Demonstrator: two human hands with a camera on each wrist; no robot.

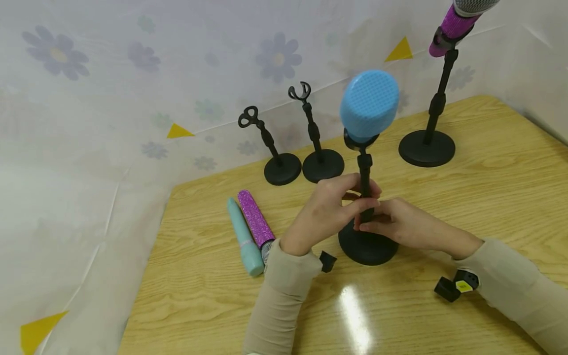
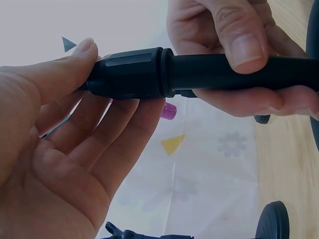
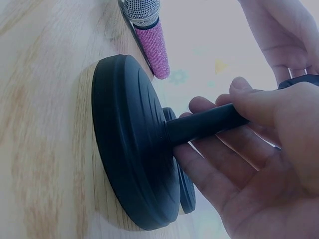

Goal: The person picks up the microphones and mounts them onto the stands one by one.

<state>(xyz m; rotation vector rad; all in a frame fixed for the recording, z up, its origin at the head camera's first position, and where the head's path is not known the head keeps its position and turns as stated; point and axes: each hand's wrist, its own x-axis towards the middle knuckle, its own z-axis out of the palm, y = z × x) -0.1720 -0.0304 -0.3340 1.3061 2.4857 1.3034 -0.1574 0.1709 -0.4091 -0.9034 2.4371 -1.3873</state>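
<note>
A black microphone stand [image 1: 365, 170] with a round base stands before me, bearing a light blue microphone [image 1: 370, 106] in its clip. My left hand [image 1: 326, 207] pinches the ribbed collar [image 2: 129, 72] of the stand between thumb and fingers. Just below, my right hand [image 1: 399, 224] grips the lower pole [image 3: 204, 124], thumb on one side and fingers beneath, close above the base [image 3: 132, 144]. To the left on the table lie a teal microphone [image 1: 246, 241] and a purple glitter microphone [image 1: 256, 217], whose head is partly hidden by my left sleeve.
Behind are two more black stands with bare clips, a shorter one [image 1: 282, 170] and a taller one [image 1: 323, 166]. At the back right, another stand [image 1: 427, 148] carries a purple microphone [image 1: 459, 24]. A flower-patterned sheet [image 1: 133, 98] hangs behind the wooden table [image 1: 199, 305].
</note>
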